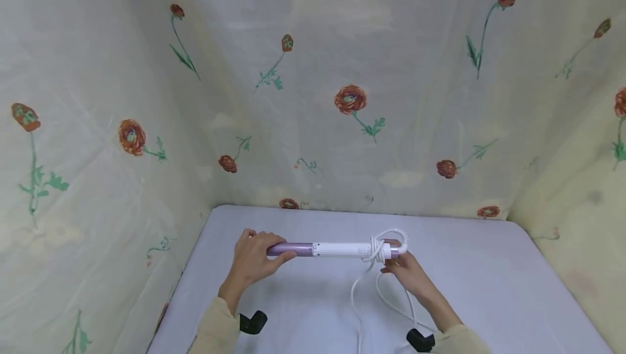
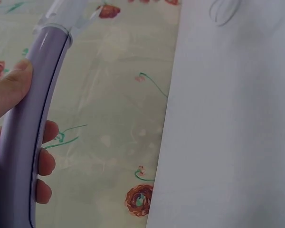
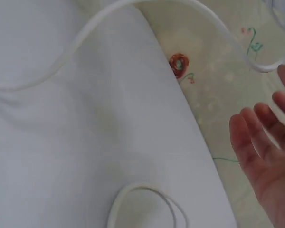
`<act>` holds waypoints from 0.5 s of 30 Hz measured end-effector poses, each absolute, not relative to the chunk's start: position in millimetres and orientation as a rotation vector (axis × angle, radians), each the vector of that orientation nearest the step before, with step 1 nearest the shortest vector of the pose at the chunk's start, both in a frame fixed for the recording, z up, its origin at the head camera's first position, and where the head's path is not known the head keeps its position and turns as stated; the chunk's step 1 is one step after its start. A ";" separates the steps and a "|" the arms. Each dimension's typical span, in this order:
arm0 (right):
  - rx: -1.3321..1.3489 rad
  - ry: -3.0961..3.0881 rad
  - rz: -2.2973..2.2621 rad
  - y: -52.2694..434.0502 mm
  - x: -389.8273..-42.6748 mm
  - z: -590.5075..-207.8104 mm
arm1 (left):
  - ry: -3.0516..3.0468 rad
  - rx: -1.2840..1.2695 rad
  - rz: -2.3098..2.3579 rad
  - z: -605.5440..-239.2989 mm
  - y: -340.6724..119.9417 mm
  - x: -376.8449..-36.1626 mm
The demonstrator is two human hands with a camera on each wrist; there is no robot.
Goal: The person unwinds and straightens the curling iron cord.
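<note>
From my remote station, I saw the white table, cut off below; above it, the purple-and-white hair straightener. The left hand gripped and covered its purple end. The right hand, fingers partly hidden, met the wound cord; whether it pinched, I could not tell.

Left grip curls, thumb extended, while right grip bends loosely.
</note>
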State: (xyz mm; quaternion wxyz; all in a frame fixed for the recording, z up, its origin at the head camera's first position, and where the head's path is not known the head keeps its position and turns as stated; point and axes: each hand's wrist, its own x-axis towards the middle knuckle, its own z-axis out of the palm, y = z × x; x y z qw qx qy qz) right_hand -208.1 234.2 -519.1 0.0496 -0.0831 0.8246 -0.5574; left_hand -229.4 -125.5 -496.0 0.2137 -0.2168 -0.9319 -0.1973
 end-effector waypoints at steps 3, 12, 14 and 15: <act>-0.253 2.432 -1.761 228.4 -212.9 -522.8 | -2.593 -0.596 -0.557 -495.4 -126.5 -229.4; -0.345 2.219 -1.894 218.8 -218.1 -528.4 | -2.584 -0.591 -0.576 -494.4 -130.2 -229.3; -0.355 2.203 -1.888 219.8 -219.0 -528.2 | -2.590 -0.594 -0.577 -494.4 -131.0 -229.2; -0.370 2.204 -1.875 220.8 -220.1 -528.6 | -2.596 -0.594 -0.576 -494.5 -131.5 -229.2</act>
